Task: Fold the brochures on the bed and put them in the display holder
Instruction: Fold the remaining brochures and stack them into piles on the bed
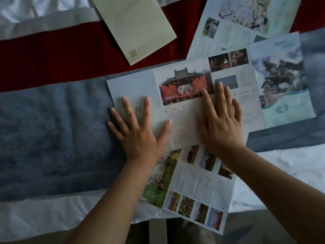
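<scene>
An open brochure [182,85] with a red temple photo lies flat on the bed in the middle of the view. My left hand [139,131] presses flat on its pale left panel, fingers spread. On the middle panel, my right hand [219,124] rests flat, with a pale flap of paper under its fingers. A second open brochure [193,187] with small photos lies nearer me, partly under my wrists. A third open brochure [246,25] lies at the upper right. A folded pale green brochure [139,27] lies at the top centre. No display holder is visible.
The bed has a blue runner [52,134], a dark red band [61,53] above it and white sheets [35,215] near me and at the top left. A painted brochure panel [284,85] lies at the right.
</scene>
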Available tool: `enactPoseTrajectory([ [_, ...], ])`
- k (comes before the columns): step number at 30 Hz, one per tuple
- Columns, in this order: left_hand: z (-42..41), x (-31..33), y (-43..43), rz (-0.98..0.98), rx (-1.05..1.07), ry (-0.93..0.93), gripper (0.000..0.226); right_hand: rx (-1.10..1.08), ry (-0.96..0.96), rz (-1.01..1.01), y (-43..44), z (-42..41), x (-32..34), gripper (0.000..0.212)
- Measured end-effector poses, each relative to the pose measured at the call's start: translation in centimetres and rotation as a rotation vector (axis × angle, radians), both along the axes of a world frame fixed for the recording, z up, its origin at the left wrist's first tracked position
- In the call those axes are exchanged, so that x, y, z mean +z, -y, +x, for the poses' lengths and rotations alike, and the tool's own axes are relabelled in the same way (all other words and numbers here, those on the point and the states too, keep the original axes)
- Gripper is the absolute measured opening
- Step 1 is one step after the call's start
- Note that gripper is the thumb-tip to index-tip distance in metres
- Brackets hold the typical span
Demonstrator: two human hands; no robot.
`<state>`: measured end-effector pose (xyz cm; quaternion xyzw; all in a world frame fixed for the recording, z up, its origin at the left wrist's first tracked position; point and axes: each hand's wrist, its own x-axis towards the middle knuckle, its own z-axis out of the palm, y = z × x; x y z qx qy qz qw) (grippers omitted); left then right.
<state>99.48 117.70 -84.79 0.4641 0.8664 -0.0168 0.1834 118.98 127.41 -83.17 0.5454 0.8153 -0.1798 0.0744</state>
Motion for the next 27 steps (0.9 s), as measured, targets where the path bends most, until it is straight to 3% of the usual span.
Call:
enactPoseTrajectory([
  [6,-2.9,0.1,0.5,-0.008,-0.028,-0.015,0.089,0.042,-0.014,0.003,0.0,0.7,0.2,0.067],
  [17,-15.4,-0.3,6.7,-0.025,-0.003,-0.041,0.092,0.218,-0.042,0.0,2.2,-7.1,-0.5,0.07],
  [27,-21.7,-0.4,8.6,0.041,-0.006,-0.09,0.098,0.205,0.012,0.044,2.7,-10.6,-0.3,0.07],
])
